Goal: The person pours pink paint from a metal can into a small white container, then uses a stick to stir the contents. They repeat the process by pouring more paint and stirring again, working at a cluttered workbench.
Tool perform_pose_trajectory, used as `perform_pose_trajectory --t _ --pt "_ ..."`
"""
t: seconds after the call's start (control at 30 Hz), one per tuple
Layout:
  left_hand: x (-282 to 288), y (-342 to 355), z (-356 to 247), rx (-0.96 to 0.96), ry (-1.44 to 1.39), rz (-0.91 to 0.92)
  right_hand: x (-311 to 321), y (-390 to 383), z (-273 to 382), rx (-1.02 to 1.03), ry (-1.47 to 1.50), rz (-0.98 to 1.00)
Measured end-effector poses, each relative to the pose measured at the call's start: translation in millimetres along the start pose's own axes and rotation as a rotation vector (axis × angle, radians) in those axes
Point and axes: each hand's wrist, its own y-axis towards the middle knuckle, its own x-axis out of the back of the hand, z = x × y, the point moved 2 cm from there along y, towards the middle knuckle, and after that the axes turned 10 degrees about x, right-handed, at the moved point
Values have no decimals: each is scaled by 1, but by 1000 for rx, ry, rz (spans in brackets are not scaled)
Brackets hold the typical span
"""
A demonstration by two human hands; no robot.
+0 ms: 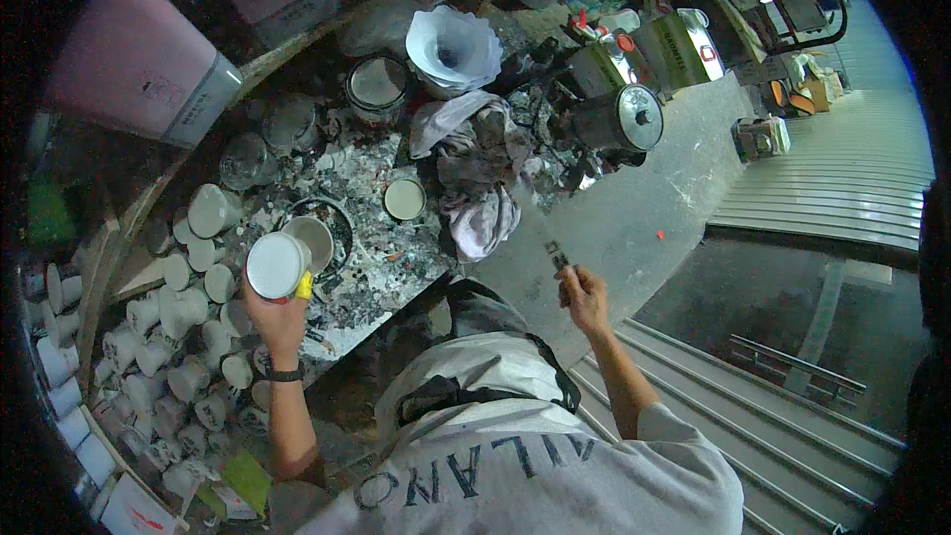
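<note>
My left hand (277, 312) is closed around a small tub (275, 266) with a round white top. A yellow patch (305, 285) shows beside its fingers. Right behind the tub is a pale open cup (313, 241); whether the hand touches it I cannot tell. Both overlap a dark-rimmed round can (342, 228) on the paint-spattered worktop (371, 287). Out to the right, beyond the worktop, my right hand (582, 295) grips a slim spatula-like tool (557, 254). Its handle is dark-marked, and its pale far end blurs against the floor.
Many white cups (183, 312) crowd the left side. A small round tin (404, 199), stained rags (480, 173), a paint can (377, 87) and stacked white paper cones (453, 52) occupy the worktop. A lidded metal pot (637, 119) and rectangular cans (679, 50) stand farther right.
</note>
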Motion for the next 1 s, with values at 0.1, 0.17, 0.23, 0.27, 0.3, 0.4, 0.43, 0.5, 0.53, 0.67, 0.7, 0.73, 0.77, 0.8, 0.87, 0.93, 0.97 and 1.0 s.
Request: perform_pose_trajectory --t 0.1,0.17,0.23,0.27,0.3,0.4,0.43,0.5,0.53,0.67,0.7,0.73,0.77,0.8,0.87,0.93,0.97,1.0 --pt "-3 1 4 -3 -16 -1 15 12 53 194 -306 -18" --pt "-4 2 9 54 -51 -6 9 18 84 609 -378 -67" --pt "-6 4 11 23 -110 15 8 28 102 798 -540 -80" --pt "-8 5 13 40 -151 22 6 36 106 867 -662 -89" --pt "-9 7 13 24 -137 25 2 44 106 915 -789 -102" --pt "-15 10 13 13 -93 26 -14 83 84 932 -1026 -88" --pt "-17 11 12 20 -52 16 -23 99 70 904 -1085 -63" --pt "-24 10 9 28 -61 21 -45 129 36 840 -1166 8" --pt "-28 8 7 30 -110 38 -58 141 18 794 -1217 56" --pt "-39 -1 -3 52 -70 9 -99 162 -38 732 -1176 284" --pt "-42 -2 -6 53 -67 17 -102 164 -46 696 -1171 295" --pt "-44 -3 -8 51 -69 22 -101 163 -52 660 -1166 306" --pt "-45 -4 -10 58 -76 22 -96 162 -57 625 -1136 329" --pt "-47 -4 -12 46 -49 38 -91 158 -60 613 -1156 363" --pt "-51 -4 -15 32 -3 54 -72 149 -64 653 -1149 395" --pt "-53 -4 -17 21 -77 60 -58 135 -73 613 -1155 447" --pt "-53 -4 -16 62 -113 57 -52 127 -78 593 -1158 473" --pt "-53 -5 -18 14 -69 48 -48 118 -84 589 -1159 477"
